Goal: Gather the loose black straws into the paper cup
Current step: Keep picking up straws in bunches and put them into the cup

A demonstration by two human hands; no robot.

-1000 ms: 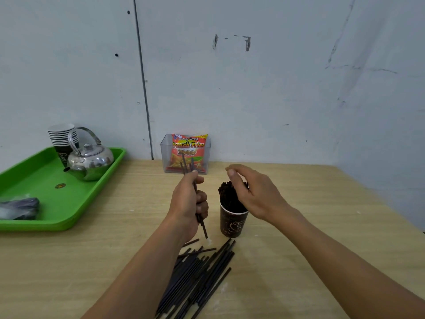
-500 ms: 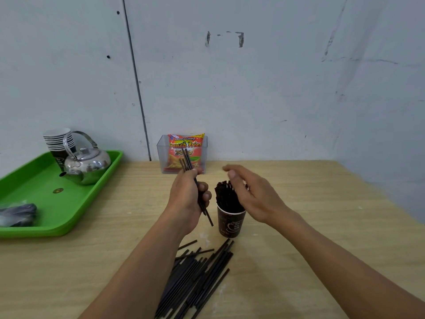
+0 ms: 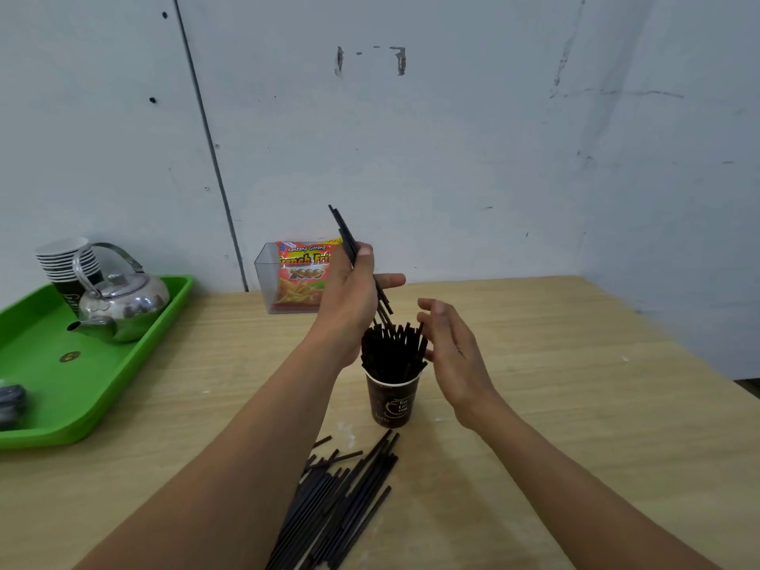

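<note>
Left hand (image 3: 349, 302) pinched a small bunch of black straws (image 3: 345, 228) under the thumb. The bunch was tilted, with its lower ends just above the bundle (image 3: 390, 349) standing in the paper cup (image 3: 392, 405). Right hand (image 3: 454, 351) was held open with relaxed fingers, palm facing the bundle's right side. Contact could not be told.

Judged step: feeding the held bunch into the cup.
- Bring the bunch nearer upright and aim the lower ends at a gap near the rim.
- Let the right hand press the bundle aside and steady it, since the cup looked light and top-heavy.
- Release only once the ends are below the rim.

Counts:
- Held straws: about three, overlapped.
- Bundle in cup: too dense to count.
- Loose pile (image 3: 337, 503) on the table (image 3: 575, 405), in front of the cup: many, overlapping, not countable.
- Paper cup in use: one.
- Green tray (image 3: 103, 376): one.
- Kettle (image 3: 123, 302): one.
- Stack of spare cups (image 3: 66, 261): one.
- Snack packet (image 3: 302, 277): one.
</note>
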